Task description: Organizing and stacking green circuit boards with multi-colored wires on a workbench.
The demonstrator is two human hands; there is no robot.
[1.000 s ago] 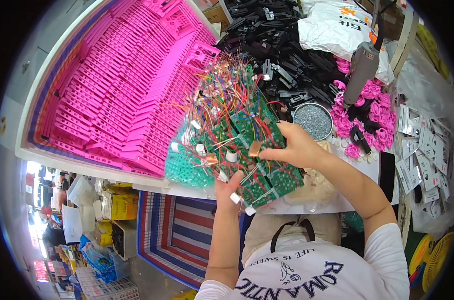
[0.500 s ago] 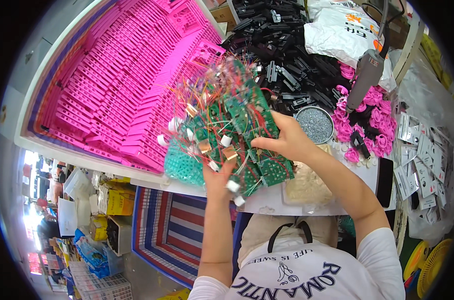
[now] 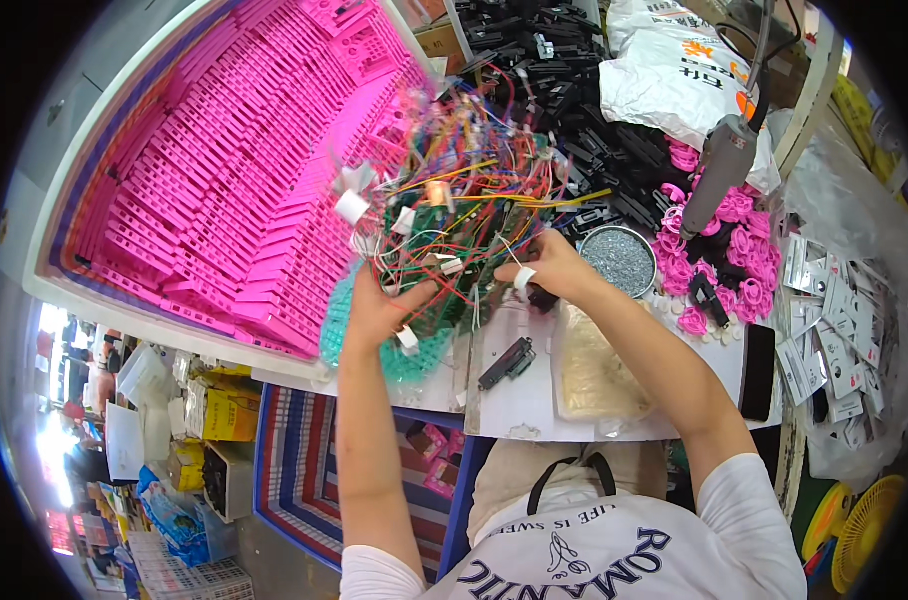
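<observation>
Between both hands is a thick bundle of green circuit boards [image 3: 474, 200], tangled with red, yellow, blue and white wires and white connectors. My left hand [image 3: 382, 308] is closed around its lower left side, thumb across the front. My right hand [image 3: 549, 268] grips the lower right side, with a white connector [image 3: 524, 277] hanging at its fingers. Motion smears the top of the bundle, and wires cover most of the boards. Below it, on the white table, lie a sheet of green bubble wrap [image 3: 404, 362] and a small black plastic part [image 3: 507, 364].
Pink plastic housings [image 3: 204, 190] fill a large bin at left. Black parts [image 3: 534, 100] heap behind. At right are a round tin of screws [image 3: 655, 272], a hanging electric screwdriver [image 3: 719, 170], pink loops [image 3: 749, 240], a clear bag [image 3: 594, 370] and a phone-like black slab [image 3: 759, 372].
Both hands have shifted left with the boards, and the bundle has turned so its wires now face me. The black plastic part on the table has come into view.
</observation>
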